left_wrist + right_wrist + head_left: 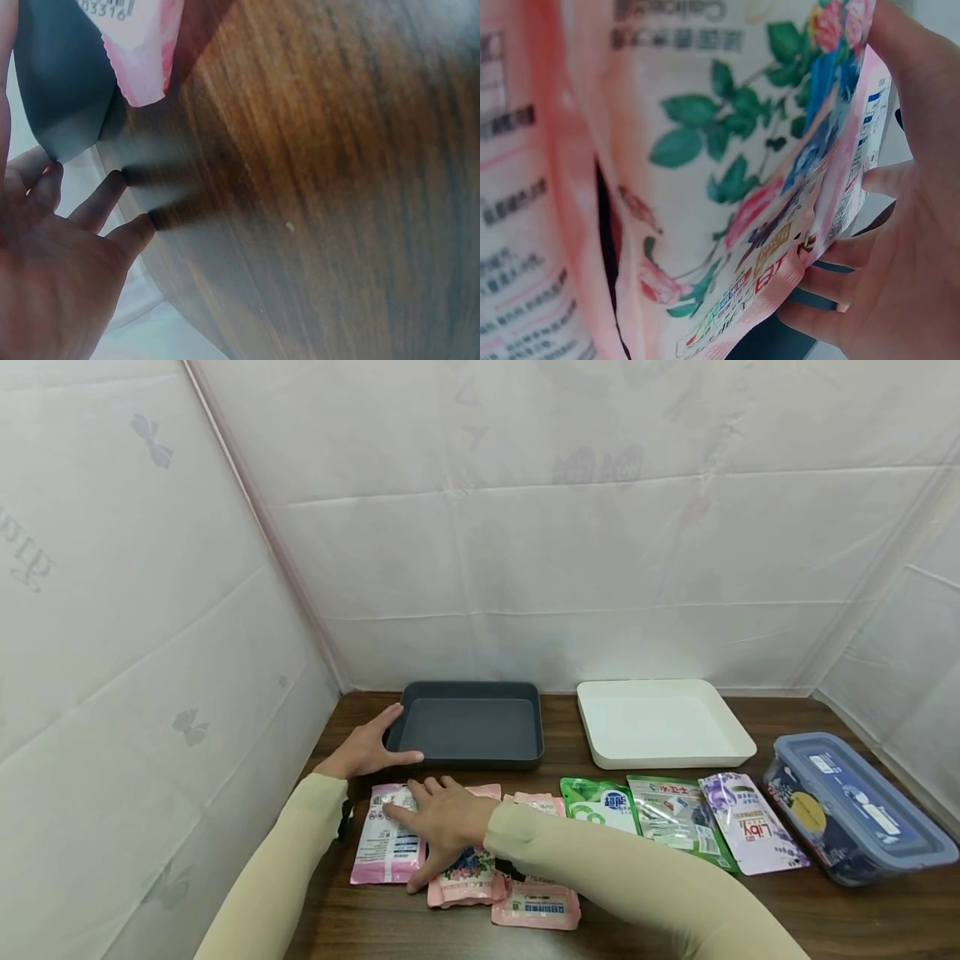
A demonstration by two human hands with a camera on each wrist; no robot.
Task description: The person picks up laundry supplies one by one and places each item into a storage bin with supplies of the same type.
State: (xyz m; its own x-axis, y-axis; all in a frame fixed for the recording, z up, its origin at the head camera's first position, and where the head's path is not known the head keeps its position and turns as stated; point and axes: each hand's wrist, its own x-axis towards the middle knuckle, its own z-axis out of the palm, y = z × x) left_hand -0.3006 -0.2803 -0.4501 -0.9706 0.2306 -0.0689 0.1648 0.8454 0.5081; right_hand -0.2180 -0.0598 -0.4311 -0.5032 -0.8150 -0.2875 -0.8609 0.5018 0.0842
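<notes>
My left hand (369, 750) is at the left end of a dark grey tray (472, 728), its thumb by the front left corner. In the left wrist view its fingers stretch out, some at the tray's side and others near the wooden table. My right hand (448, 817) spreads its fingers over the pink-and-white pouch (378, 853) and the pink floral pouch (468, 891). The right wrist view shows its fingers beside the floral pouch's edge. A third pink pouch (538, 908) lies partly hidden beneath my right forearm.
A white tray (663, 724) stands right of the dark one. In front of it lie a green pouch (600, 802), a green-and-grey pouch (678, 818) and a purple pouch (753, 827). A blue lidded container (858, 806) stands far right. White sheeting (525, 552) walls the table.
</notes>
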